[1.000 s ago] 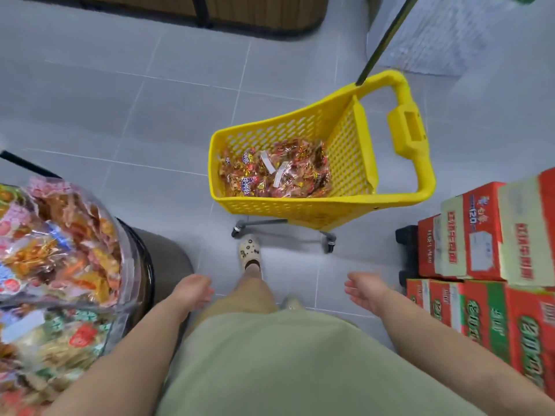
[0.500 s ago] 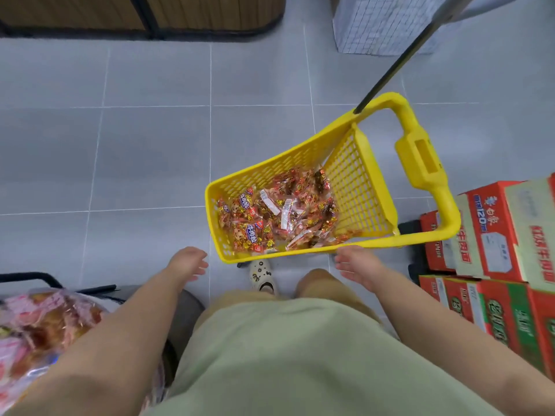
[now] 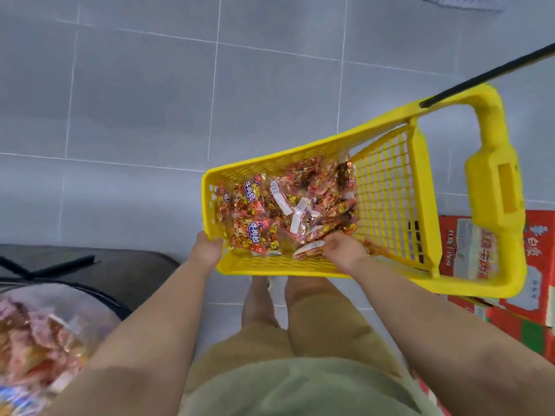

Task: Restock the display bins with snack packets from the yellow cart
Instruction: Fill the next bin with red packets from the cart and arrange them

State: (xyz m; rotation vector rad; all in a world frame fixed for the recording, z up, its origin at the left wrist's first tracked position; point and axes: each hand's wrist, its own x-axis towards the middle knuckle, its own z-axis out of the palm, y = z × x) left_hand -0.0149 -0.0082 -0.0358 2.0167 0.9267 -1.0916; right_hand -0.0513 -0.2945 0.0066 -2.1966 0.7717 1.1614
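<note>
At 8 o'clock, nearest, sits a display bin [image 3: 75, 301] of blurred packets. The left hand [image 3: 206, 250] meets the near corner of the yellow cart [image 3: 270, 265], fingers hidden: grasping or released, I cannot tell. The right hand [image 3: 342, 250] lies among the snack packets [image 3: 255, 229] inside the cart, fingers buried, grasp unclear. Red cartons [image 3: 540, 232] stand at 3 o'clock.

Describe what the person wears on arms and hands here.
Both arms are bare to the frame edge, no sleeves showing. The left hand and right hand show no gloves, rings, watch or bands. The top is pale green.
</note>
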